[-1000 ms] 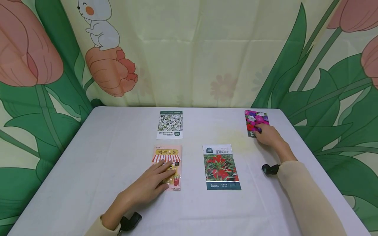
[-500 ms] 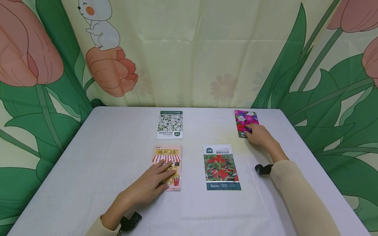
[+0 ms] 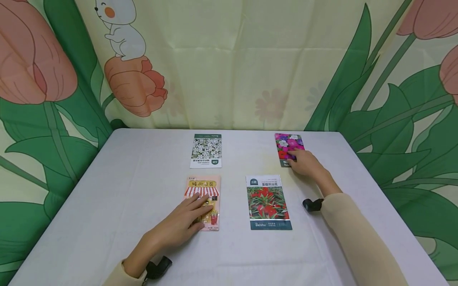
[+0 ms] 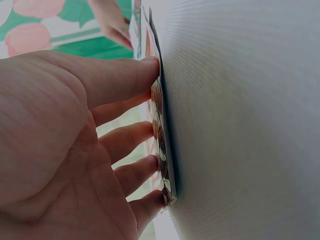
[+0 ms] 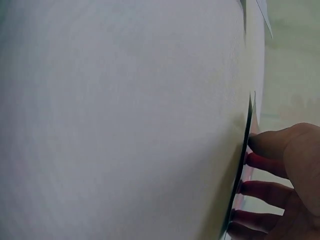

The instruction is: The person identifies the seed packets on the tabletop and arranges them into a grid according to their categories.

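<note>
My left hand rests with spread fingers on a pink seed packet with a striped awning print, near the middle of the table. In the left wrist view its fingertips touch the packet's face. At the far right, my right hand presses its fingertips on a seed packet with magenta, red and white flowers, covering its lower right part. The right wrist view shows those fingers reaching straight down onto the packet, which is seen edge-on.
A seed packet with small white flowers lies upside down behind the pink one. Right of the pink packet lies a seed packet with red flowers. All are on a white-covered table, with a printed curtain behind it.
My right hand has slid the magenta-flower seed packet leftward along the back of the table. The left hand and the other packets have stayed in place.
</note>
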`<state>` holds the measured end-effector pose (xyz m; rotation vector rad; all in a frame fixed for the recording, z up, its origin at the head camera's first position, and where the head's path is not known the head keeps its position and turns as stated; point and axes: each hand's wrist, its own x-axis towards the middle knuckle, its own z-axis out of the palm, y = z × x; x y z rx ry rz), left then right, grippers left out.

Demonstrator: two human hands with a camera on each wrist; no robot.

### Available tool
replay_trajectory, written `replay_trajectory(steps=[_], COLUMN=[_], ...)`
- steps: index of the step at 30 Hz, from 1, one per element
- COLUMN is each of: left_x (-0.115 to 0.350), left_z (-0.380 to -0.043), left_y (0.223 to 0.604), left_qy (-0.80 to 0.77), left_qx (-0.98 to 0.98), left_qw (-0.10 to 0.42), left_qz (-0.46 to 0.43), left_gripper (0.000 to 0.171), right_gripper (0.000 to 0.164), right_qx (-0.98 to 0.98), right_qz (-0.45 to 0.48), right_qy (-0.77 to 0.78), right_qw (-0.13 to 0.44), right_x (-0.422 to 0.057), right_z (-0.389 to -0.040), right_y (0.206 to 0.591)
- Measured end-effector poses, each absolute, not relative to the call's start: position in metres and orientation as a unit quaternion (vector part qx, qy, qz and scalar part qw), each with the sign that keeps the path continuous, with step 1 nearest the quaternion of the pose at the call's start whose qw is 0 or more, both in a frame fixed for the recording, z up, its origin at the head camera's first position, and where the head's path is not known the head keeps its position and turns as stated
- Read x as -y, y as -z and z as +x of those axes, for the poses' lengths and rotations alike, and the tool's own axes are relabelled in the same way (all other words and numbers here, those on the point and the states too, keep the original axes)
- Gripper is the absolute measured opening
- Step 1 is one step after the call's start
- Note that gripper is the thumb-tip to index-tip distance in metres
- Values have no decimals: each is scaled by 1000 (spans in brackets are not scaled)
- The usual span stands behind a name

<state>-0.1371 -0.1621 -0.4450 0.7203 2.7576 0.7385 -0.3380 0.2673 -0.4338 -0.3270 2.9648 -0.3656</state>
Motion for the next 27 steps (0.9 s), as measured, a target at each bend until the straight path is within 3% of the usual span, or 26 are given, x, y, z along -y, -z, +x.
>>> replay_trajectory(steps=[27], left_x=[165], left_z=[-137], left_y=[445], left_qy=[-235], left_qx=[-931], left_qw=[77], left_qz=[268], left_gripper=[50], right_gripper=[53], right_qx=[-983], right_qz=[-138], right_qy=[109], right_qw=[56], right_x=[-229], right_z=[-338], right_y=[433])
